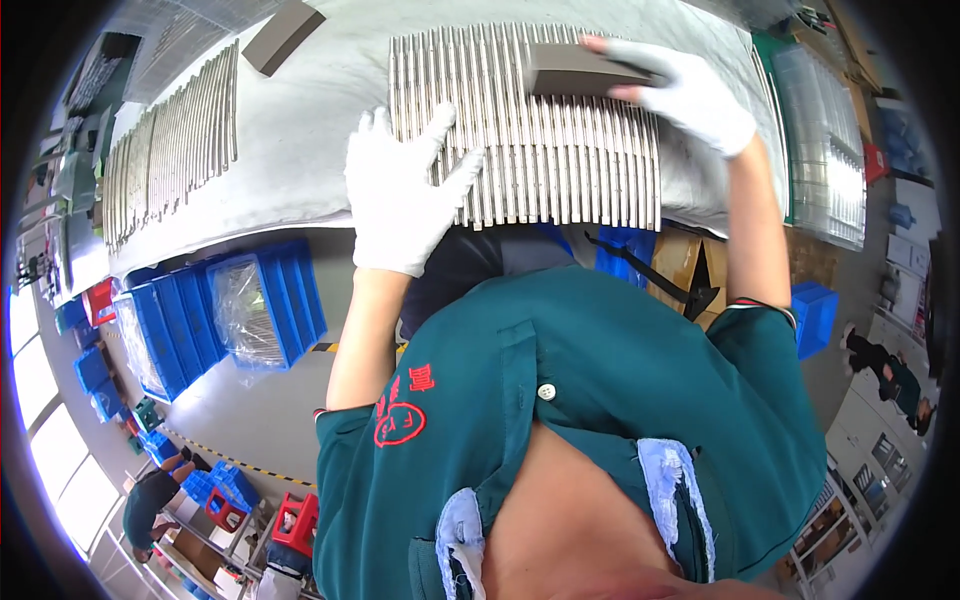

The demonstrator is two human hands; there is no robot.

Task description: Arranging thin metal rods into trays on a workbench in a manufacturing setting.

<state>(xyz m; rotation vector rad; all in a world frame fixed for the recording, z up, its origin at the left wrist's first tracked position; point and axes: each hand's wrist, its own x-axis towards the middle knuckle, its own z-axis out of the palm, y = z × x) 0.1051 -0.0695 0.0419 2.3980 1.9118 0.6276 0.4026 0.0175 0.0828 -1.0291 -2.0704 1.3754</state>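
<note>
Many slim silver metal rods [560, 165] lie side by side in a row on the white-covered table. My right hand [700, 95], in a white glove, is closed around the right end of a dark grey rectangular block [575, 70], which lies over the far part of the rods at the right. My left hand [400, 205], also gloved in white, rests at the left edge of the row. Its fingers are spread, the thumb and a fingertip over the rods, and nothing shows in its grasp.
A second row of rods [175, 145] lies at the table's left, with another dark grey block [284, 38] beyond it. Clear plastic trays [820, 150] are stacked at the right. Blue crates [180, 325] stand below at the left. Other people [155, 505] are farther off.
</note>
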